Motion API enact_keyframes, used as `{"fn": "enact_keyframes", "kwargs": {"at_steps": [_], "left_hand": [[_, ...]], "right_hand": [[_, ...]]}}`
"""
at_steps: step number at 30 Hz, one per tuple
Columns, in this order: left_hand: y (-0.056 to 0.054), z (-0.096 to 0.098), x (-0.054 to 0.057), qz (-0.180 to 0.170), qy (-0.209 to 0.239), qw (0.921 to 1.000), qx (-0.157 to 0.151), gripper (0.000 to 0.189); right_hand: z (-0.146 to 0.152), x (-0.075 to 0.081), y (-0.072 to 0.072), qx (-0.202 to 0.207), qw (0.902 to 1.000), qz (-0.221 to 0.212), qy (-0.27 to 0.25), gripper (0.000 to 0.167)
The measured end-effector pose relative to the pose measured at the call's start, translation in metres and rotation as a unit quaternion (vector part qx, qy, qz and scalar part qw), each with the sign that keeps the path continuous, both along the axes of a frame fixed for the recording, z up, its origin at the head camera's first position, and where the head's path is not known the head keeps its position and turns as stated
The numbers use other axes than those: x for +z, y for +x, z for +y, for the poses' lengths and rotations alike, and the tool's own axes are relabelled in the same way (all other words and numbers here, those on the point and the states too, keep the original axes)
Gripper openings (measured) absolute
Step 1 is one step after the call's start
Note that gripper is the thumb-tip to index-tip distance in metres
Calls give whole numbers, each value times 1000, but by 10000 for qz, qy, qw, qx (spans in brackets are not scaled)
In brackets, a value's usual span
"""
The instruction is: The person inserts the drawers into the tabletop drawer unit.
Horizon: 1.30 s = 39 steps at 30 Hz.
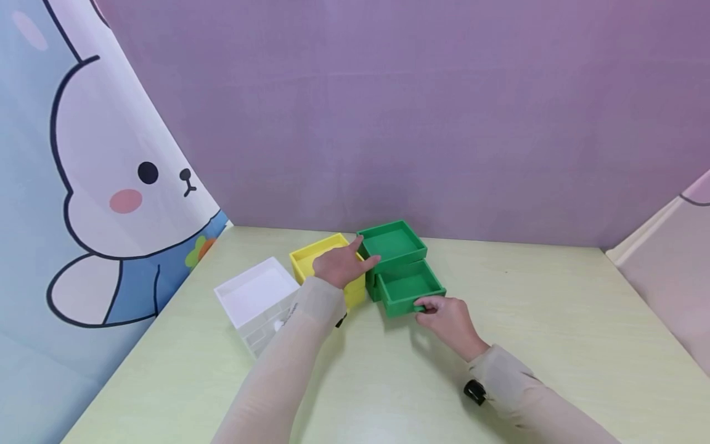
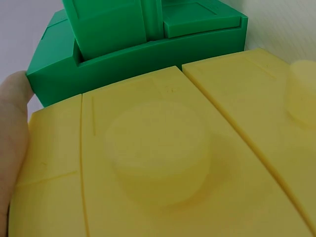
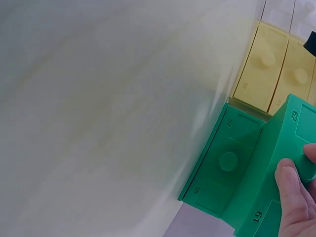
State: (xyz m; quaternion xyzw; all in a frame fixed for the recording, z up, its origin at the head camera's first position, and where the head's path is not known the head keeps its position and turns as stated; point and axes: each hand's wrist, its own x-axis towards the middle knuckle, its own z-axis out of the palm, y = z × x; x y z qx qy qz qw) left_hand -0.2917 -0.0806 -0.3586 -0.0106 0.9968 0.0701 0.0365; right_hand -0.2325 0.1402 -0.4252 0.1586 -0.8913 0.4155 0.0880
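The green drawer box [image 1: 392,242] has a shallow open-topped tray on top, and its upper drawer [image 1: 409,285] juts well out toward me. My right hand [image 1: 448,322] pinches the round knob [image 3: 305,168] on that drawer's front between thumb and fingers. Below it, a lower green drawer [image 3: 228,162] sits closed. Thumb and forefinger extended, my left hand [image 1: 339,264] reaches over the yellow drawer box [image 1: 310,256] to the left side of the green one. In the left wrist view, part of that hand [image 2: 14,118] shows at the green box's edge.
A white drawer box [image 1: 257,290] with a knob stands left of the yellow one, angled on the pale tabletop [image 1: 554,333]. Yellow drawer fronts, all closed, adjoin the green box. A purple backdrop [image 1: 416,123] rises along the table's far edge.
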Motion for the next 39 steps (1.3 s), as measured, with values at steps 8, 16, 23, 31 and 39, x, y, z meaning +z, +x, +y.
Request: {"fn": "enact_keyframes", "kwargs": {"at_steps": [8, 16, 23, 31, 39], "left_hand": [[4, -1, 1, -26, -18, 10000, -52, 78], [6, -1, 3, -23, -62, 9999, -111, 77], [9, -2, 3, -25, -160, 9998, -138, 77], [11, -4, 2, -19, -175, 9997, -142, 78], [10, -6, 0, 43, -231, 9996, -164, 78]], "right_hand": [[-5, 1, 0, 8, 10000, -36, -4, 17], [-8, 1, -1, 35, 10000, -62, -49, 17], [-11, 2, 1, 57, 10000, -48, -27, 16], [-11, 3, 2, 189, 9998, 88, -7, 14], [-11, 6, 6, 181, 9998, 63, -32, 15]]}}
